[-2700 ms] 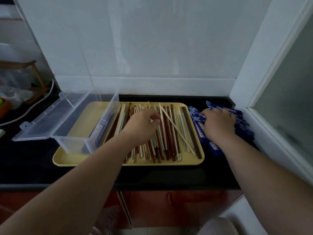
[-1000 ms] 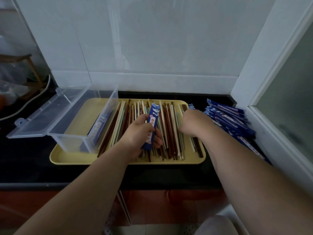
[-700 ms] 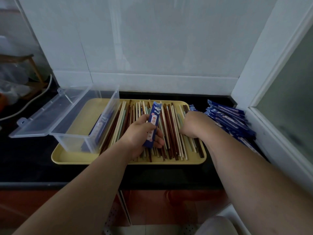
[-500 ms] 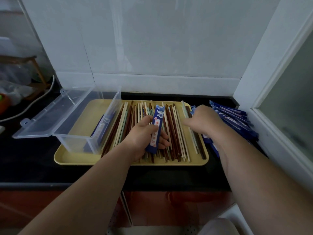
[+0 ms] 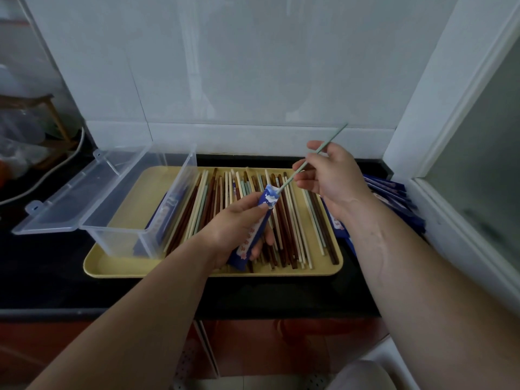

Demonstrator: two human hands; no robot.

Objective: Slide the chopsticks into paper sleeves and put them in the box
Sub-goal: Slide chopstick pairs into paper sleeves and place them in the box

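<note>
My left hand grips a blue paper sleeve tilted up to the right above the tray. My right hand pinches pale green chopsticks whose lower tip sits at the sleeve's open mouth. Several brown, cream and green chopsticks lie loose on the yellow tray. A clear plastic box with its lid hinged open to the left stands on the tray's left part; at least one sleeved pair lies inside it.
A pile of blue paper sleeves lies on the black counter to the right of the tray, next to a white window frame. A white tiled wall rises behind. A wooden rack and a white cable are at the far left.
My right hand has lifted green chopsticks off the tray and brought their tip to the sleeve's mouth. My left hand has raised and tilted the sleeve.
</note>
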